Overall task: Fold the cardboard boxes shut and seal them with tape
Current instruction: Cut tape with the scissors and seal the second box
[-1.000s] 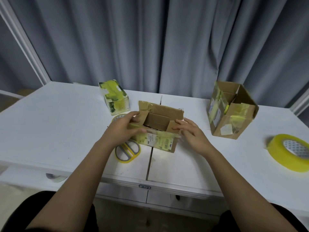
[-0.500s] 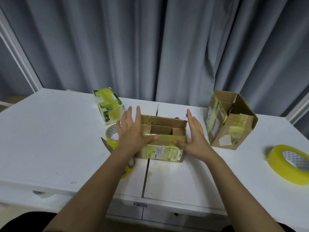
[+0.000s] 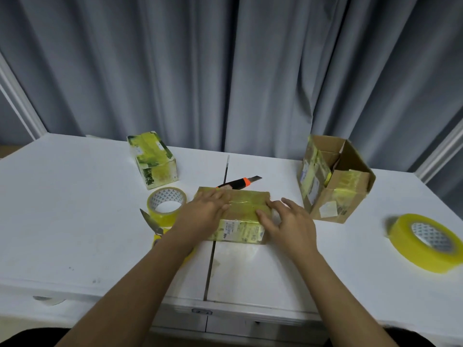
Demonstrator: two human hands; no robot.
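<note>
a big grey curtain point(image 3: 225, 71) hangs at 12 o'clock, behind a white table point(image 3: 75, 221) that fills the low half of the view.

on the table at 2 o'clock sits the biggest cardboard box point(image 3: 333, 181), tipped a bit, with its top flaps open. yellow tape is stuck on its sides.

in the middle is the small box point(image 3: 243, 216). its flaps are folded down flat on top. it has shiny yellow tape and a white label on the near side.

the left hand point(image 3: 203, 214) lies flat on the left part of the box top, fingers straight, pressing the flaps down. it holds nothing. the right hand point(image 3: 288, 221) is at the right end of the box, fingers spread and a little bent, with the tips touching the top edge. it does not grab anything.

at 3 o'clock, well apart, lies a wide yellow tape roll point(image 3: 426, 241).

at 11 o'clock stands a shut box point(image 3: 152, 159) wrapped in yellow and green.

a smaller tape roll point(image 3: 166, 204) lies just left of the left hand.

a black and orange knife point(image 3: 238, 182) lies just behind the small box.

scissors point(image 3: 152, 224) poke out by the left wrist, partly hidden.
</note>
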